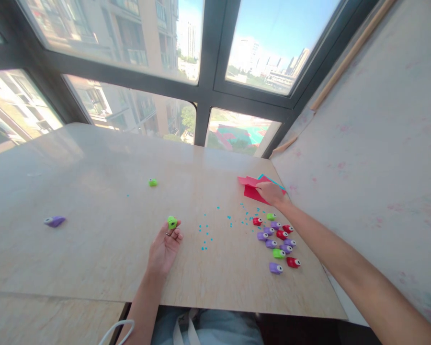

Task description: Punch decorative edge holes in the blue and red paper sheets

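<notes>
My left hand (167, 247) is palm up over the table, its fingers closed around a small green craft punch (172, 222). At the back right, my right hand (271, 191) grips red paper (253, 193), part of which is lifted or folded over. A blue sheet (273, 181) shows from under the red paper. In front of the right hand lie several small punches in purple, red and green, such as a purple punch (276, 268) and a red punch (293, 262). Tiny blue paper bits (206, 226) are scattered between my hands.
Farther left, a purple punch (54, 221) and a green punch (153, 182) lie apart on the marbled table (93, 254). Windows with dark frames (208, 96) rise behind the table. A papered wall (380, 158) borders its right side. A white cable (118, 326) loops near my left forearm.
</notes>
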A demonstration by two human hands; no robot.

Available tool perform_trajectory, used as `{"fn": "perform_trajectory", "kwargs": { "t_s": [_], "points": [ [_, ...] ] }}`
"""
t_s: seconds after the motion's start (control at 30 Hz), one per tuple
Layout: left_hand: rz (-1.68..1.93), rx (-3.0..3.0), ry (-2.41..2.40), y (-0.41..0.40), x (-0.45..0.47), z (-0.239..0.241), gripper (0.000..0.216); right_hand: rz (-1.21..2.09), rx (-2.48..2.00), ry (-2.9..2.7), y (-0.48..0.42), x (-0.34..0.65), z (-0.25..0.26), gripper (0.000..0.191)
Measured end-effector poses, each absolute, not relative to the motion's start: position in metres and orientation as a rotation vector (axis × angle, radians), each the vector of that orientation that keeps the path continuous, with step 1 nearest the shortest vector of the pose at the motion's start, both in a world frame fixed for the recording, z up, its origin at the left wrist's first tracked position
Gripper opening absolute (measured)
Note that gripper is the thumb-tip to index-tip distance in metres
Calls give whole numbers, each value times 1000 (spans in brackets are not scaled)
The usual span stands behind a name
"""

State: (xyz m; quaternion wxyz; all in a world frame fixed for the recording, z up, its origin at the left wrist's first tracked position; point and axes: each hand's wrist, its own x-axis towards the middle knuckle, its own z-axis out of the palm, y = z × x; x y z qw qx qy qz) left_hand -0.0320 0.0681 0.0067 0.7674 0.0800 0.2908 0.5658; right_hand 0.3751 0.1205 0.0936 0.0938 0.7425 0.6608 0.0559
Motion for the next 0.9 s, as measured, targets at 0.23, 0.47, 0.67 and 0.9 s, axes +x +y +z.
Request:
{"fn": "perform_trajectory", "kwargs": {
  "t_s": [0.23, 0.47, 0.67, 0.9],
  "points": [
    [1243, 170, 632, 67, -31, 8, 16, -140, 2510, 2548, 101, 344, 134, 26],
    [1255, 169, 624, 65, -31, 6, 16, -1911, 2950, 2401, 66, 297, 136, 41],
    [1254, 235, 638, 61, -30, 6, 19, -2349, 2769, 1772, 50, 274, 79, 44],
    [1267, 255, 672, 60, -27, 6, 25, -2575, 2863, 1572, 44, 261, 55, 40]
  ]
}}
